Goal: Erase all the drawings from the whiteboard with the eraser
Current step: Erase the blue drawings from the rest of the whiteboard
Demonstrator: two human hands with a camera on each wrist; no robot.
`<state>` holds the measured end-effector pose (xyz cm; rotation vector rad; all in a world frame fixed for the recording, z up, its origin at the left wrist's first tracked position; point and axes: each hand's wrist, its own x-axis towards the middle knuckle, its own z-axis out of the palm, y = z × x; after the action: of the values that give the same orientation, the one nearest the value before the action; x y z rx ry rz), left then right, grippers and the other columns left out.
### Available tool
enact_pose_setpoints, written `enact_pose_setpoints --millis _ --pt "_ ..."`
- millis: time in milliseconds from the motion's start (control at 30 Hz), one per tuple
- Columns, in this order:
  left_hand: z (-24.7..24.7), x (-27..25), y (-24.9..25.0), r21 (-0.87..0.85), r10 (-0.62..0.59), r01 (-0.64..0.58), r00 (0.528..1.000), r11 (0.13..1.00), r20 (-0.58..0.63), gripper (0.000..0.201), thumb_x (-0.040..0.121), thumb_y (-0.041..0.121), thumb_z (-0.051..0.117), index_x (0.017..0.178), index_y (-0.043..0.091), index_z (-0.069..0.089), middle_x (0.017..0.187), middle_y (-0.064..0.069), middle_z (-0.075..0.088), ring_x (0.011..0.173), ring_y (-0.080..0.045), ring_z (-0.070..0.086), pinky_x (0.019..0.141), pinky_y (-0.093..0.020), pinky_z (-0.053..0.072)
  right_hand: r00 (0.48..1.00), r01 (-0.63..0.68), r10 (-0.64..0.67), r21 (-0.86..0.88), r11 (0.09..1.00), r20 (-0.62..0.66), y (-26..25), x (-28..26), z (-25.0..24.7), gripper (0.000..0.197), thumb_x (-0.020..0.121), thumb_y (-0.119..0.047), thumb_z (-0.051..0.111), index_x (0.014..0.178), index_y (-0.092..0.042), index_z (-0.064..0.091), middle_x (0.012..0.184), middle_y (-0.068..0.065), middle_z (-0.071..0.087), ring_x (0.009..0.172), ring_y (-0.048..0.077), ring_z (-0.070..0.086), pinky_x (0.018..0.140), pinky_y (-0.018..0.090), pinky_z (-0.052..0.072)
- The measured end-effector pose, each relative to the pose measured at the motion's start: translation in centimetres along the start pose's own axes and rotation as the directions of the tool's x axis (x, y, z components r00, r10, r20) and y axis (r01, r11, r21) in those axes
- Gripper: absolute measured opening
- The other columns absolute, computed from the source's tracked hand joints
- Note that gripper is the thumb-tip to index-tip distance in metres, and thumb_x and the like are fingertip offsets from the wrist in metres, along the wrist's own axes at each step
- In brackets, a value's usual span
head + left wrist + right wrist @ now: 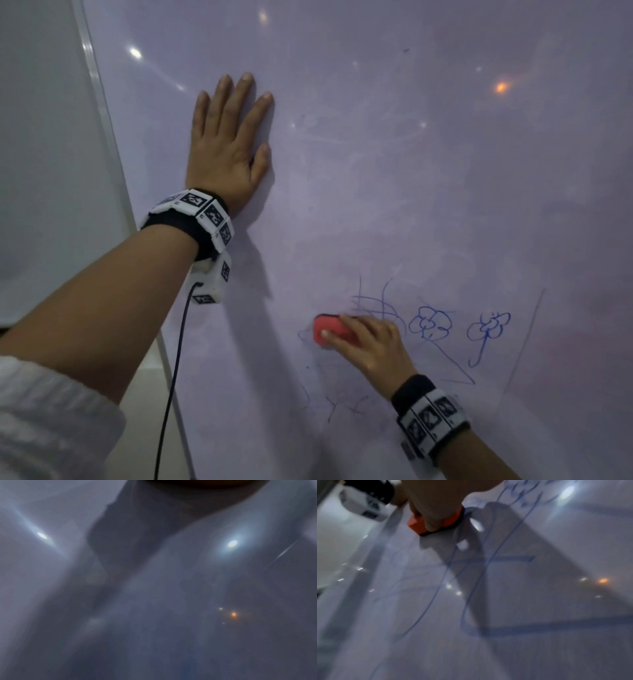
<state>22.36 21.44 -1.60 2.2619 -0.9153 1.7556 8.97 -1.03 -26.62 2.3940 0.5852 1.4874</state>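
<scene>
A big whiteboard [411, 171] fills the head view. My right hand [370, 342] grips a red eraser [330, 329] and presses it flat on the board's lower middle, over blue scribbles [376, 305]. Two blue flowers [430, 323] [489, 327] and slanted lines sit to its right, and faint marks [342, 404] below it. The right wrist view shows the eraser [418, 524] under my fingers [433, 524], with blurred blue lines [481, 574] around. My left hand [227, 144] lies flat on the board's upper left, fingers straight. The left wrist view shows only blurred board [154, 601].
The board's pale frame edge [102, 113] runs down the left, with a light wall [41, 137] beyond it. A black cable [171, 394] hangs from my left wrist camera. Ceiling lights reflect on the glossy surface, including an orange spot [500, 87].
</scene>
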Motion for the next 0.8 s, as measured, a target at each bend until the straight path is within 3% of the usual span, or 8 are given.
enact_pose_setpoints --millis 100,200,367,433,533,600,733,800 --pt "0.2 0.0 0.1 -0.014 0.001 -0.001 1.000 1.000 -0.014 0.054 0.094 0.029 0.036 0.146 0.016 0.027 0.153 -0.014 0.024 0.141 -0.030 0.015 0.116 -0.033 -0.006 0.954 -0.265 0.262 -0.001 0.964 -0.147 3.8 0.9 -2.0 0.062 0.069 -0.011 0.072 0.123 -0.031 0.049 0.118 0.006 0.046 0.091 0.028 0.046 0.077 0.038 0.035" --pt "0.2 -0.1 0.3 -0.019 -0.003 0.003 1.000 1.000 -0.017 0.054 0.095 0.030 0.035 0.147 0.016 0.026 0.153 -0.014 0.023 0.141 -0.030 0.014 0.116 -0.032 -0.008 0.809 -0.504 0.505 0.086 0.859 -0.302 3.6 4.1 -2.0 0.043 0.079 -0.019 0.063 0.120 -0.028 0.049 0.111 0.009 0.042 0.086 0.027 0.042 0.075 0.037 0.035" --pt "0.1 -0.1 0.2 -0.017 -0.003 0.003 1.000 1.000 -0.002 0.054 0.096 0.032 0.031 0.147 0.017 0.024 0.153 -0.014 0.021 0.142 -0.026 0.012 0.116 -0.031 -0.009 0.944 -0.330 0.329 0.067 0.942 0.023 -0.7 -1.3 0.1 0.055 0.079 -0.014 0.060 0.124 -0.042 0.046 0.113 0.000 0.049 0.083 0.021 0.048 0.071 0.037 0.040" --pt "0.2 -0.1 0.2 -0.012 -0.002 0.001 1.000 1.000 -0.008 0.054 0.096 0.032 0.031 0.147 0.017 0.023 0.154 -0.013 0.021 0.142 -0.024 0.011 0.116 -0.032 -0.009 0.840 -0.541 0.542 0.132 0.830 0.036 1.2 -2.5 -1.6 0.036 0.081 -0.032 0.062 0.112 -0.046 0.052 0.103 -0.006 0.054 0.081 0.016 0.051 0.072 0.039 0.044" --pt "0.3 -0.2 0.2 -0.025 -0.001 0.001 1.000 1.000 -0.011 0.054 0.096 0.032 0.031 0.148 0.017 0.024 0.154 -0.013 0.020 0.142 -0.026 0.011 0.116 -0.031 -0.010 0.617 -0.738 0.766 0.206 0.643 -0.180 4.2 -1.4 -3.5 0.036 0.078 -0.030 0.058 0.111 -0.019 0.049 0.098 0.013 0.048 0.084 0.027 0.042 0.073 0.039 0.037" --pt "0.3 -0.2 0.2 -0.029 -0.001 0.001 1.000 1.000 -0.020 0.054 0.097 0.033 0.030 0.148 0.018 0.022 0.154 -0.013 0.020 0.143 -0.016 0.002 0.116 -0.030 -0.010 0.549 -0.775 0.807 0.231 0.589 -0.216 3.4 0.8 -2.9 0.034 0.078 -0.029 0.057 0.109 -0.016 0.048 0.089 0.021 0.052 0.083 0.026 0.040 0.073 0.038 0.034" --pt "0.2 -0.2 -0.1 -0.052 -0.007 0.006 0.999 0.999 -0.031 0.053 0.098 0.035 0.027 0.148 0.018 0.022 0.153 -0.009 0.019 0.140 -0.001 -0.014 0.115 -0.029 -0.011 0.794 -0.578 0.594 0.140 0.804 -0.129 -1.8 1.1 -0.8 0.029 0.083 -0.028 0.056 0.111 -0.023 0.051 0.094 0.013 0.055 0.081 0.024 0.041 0.069 0.033 0.035" --pt "0.3 -0.5 0.0 -0.068 -0.017 0.013 0.999 0.998 -0.048 0.053 0.098 0.035 0.028 0.147 0.018 0.024 0.151 -0.005 0.018 0.140 0.000 -0.014 0.115 -0.027 -0.012 0.764 -0.621 0.634 0.126 0.773 -0.125 0.0 -1.5 -1.4 0.031 0.083 -0.028 0.055 0.113 -0.025 0.049 0.101 0.009 0.049 0.083 0.024 0.041 0.070 0.034 0.038"
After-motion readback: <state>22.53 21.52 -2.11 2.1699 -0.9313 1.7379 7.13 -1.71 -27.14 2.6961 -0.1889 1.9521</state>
